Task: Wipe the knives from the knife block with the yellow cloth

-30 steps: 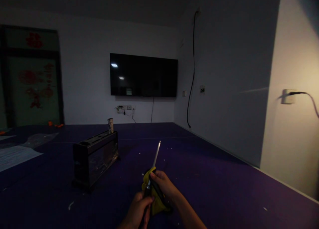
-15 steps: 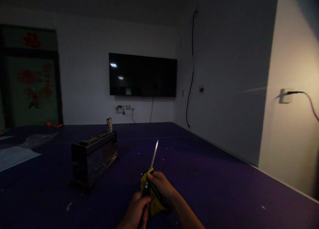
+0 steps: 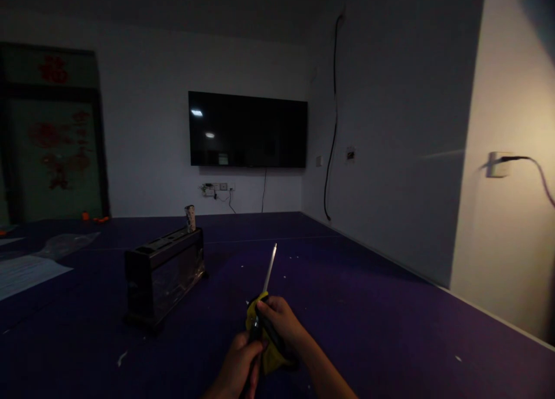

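Note:
Low in the middle of the head view, my left hand is closed around the dark handle of a screwdriver, whose thin metal shaft points up and away. My right hand grips a yellow-and-black piece that looks like cloth, bunched around the base of the shaft. The two hands are close together, right one slightly farther out. A shiny metal collar shows between them. Dim light and my fingers hide most of the handle, and the exact make-up of the yellow piece is unclear.
A long black box-like device stands left on the purple tabletop, with a patterned cylinder upright on it. Paper and clear plastic lie farther left. White scraps dot the surface. A wall runs along the right edge.
Almost nothing differs. The screwdriver tip has shifted very slightly right; both hands keep their grip.

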`<state>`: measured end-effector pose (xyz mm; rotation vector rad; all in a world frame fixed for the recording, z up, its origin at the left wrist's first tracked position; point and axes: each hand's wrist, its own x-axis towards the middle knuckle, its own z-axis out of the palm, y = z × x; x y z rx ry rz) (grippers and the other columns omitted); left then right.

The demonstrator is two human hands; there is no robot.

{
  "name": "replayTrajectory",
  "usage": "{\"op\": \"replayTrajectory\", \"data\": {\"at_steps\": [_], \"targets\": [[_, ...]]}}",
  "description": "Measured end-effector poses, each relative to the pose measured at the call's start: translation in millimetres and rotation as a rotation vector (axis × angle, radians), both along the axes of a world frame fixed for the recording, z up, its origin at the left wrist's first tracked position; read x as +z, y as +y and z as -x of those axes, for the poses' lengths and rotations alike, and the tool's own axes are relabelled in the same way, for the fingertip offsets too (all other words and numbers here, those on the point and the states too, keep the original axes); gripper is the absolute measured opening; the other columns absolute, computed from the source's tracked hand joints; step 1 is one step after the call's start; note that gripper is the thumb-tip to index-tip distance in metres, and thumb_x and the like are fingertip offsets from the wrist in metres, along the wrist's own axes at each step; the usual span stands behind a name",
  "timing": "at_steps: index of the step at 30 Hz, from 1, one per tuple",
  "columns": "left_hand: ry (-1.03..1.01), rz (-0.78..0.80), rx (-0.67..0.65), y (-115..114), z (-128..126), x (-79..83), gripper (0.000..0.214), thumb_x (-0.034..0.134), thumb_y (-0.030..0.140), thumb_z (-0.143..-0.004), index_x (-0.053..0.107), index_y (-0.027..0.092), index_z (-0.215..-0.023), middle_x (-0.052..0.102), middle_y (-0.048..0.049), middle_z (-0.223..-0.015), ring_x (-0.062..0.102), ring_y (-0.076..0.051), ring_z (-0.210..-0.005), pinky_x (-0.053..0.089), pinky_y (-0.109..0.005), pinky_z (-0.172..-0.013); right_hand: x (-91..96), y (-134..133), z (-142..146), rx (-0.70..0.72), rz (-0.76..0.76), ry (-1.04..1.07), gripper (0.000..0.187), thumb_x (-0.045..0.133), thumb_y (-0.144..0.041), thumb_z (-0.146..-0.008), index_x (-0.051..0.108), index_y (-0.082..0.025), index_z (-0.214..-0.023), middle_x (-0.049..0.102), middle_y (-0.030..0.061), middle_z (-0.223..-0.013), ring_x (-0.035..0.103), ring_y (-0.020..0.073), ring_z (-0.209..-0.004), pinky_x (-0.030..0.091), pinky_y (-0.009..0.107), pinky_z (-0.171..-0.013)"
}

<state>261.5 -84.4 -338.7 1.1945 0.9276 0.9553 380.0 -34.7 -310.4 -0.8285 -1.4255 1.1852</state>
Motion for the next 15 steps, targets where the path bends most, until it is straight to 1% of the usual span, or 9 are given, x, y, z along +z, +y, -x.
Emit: {"op": "replayTrajectory", "data": {"at_steps": [2, 5, 8, 11, 13, 15], "targets": [[0.01, -0.004, 0.004, -1, 0, 1.3, 0.038, 0.05, 0.056, -0.062, 0.047, 0.018, -0.069, 0.037, 0.0086, -0.029, 0.03, -0.008, -0.02, 0.017, -0.018, -0.025, 0.1, -1, 0, -0.03, 0.004, 0.006, 0.047, 0.065, -0.058, -0.062, 0.063, -0.01, -0.058, 0.058, 0.0018, -0.052, 0.047, 0.0085, -0.045, 0.033, 0.02, -0.044], [0.038, -0.011, 0.006, -1, -1, 3.3, 0.04, 0.049, 0.056, -0.063, 0.049, 0.017, -0.075, 0.037, 0.009, -0.029, 0.03, -0.008, -0.02, 0.017, -0.018, -0.026, 0.5, -3, -1, -0.045, 0.023, 0.034, 0.047, 0.066, -0.058, -0.06, 0.063, -0.011, -0.058, 0.058, 0.0011, -0.05, 0.046, 0.0078, -0.043, 0.032, 0.02, -0.043], [0.064, -0.019, 0.01, 0, -2, 3.0, 0.043, 0.049, 0.055, -0.063, 0.049, 0.017, -0.08, 0.036, 0.01, -0.029, 0.027, -0.008, -0.021, 0.016, -0.018, -0.026, 1.3, -3, -3, -0.017, 0.032, 0.08, 0.047, 0.066, -0.058, -0.06, 0.062, -0.011, -0.059, 0.059, 0.0012, -0.051, 0.047, 0.0086, -0.042, 0.033, 0.02, -0.042], [0.089, -0.029, 0.017, 2, -3, 0.1, 0.042, 0.05, 0.055, -0.062, 0.049, 0.017, -0.081, 0.035, 0.0104, -0.029, 0.026, -0.007, -0.021, 0.017, -0.018, -0.026, 1.7, 0, -7, 0.026, 0.03, 0.088, 0.047, 0.066, -0.058, -0.06, 0.062, -0.011, -0.058, 0.058, 0.0015, -0.05, 0.048, 0.009, -0.042, 0.033, 0.02, -0.042], [0.103, -0.042, 0.01, 3, -3, -1.7, 0.041, 0.049, 0.055, -0.063, 0.047, 0.017, -0.08, 0.035, 0.0107, -0.029, 0.025, -0.007, -0.021, 0.016, -0.019, -0.027, 1.6, 3, -11, -0.007, 0.036, 0.112, 0.048, 0.068, -0.058, -0.058, 0.061, -0.011, -0.058, 0.057, 0.0009, -0.048, 0.046, 0.0089, -0.041, 0.033, 0.021, -0.042], [0.116, -0.044, -0.01, 3, -3, -2.6, 0.04, 0.049, 0.055, -0.064, 0.045, 0.018, -0.079, 0.035, 0.0113, -0.03, 0.024, -0.007, -0.021, 0.015, -0.019, -0.028, 1.8, 7, -16, -0.075, 0.044, 0.154, 0.048, 0.069, -0.058, -0.055, 0.059, -0.011, -0.056, 0.054, -0.0009, -0.045, 0.044, 0.0081, -0.039, 0.032, 0.021, -0.042]]}}
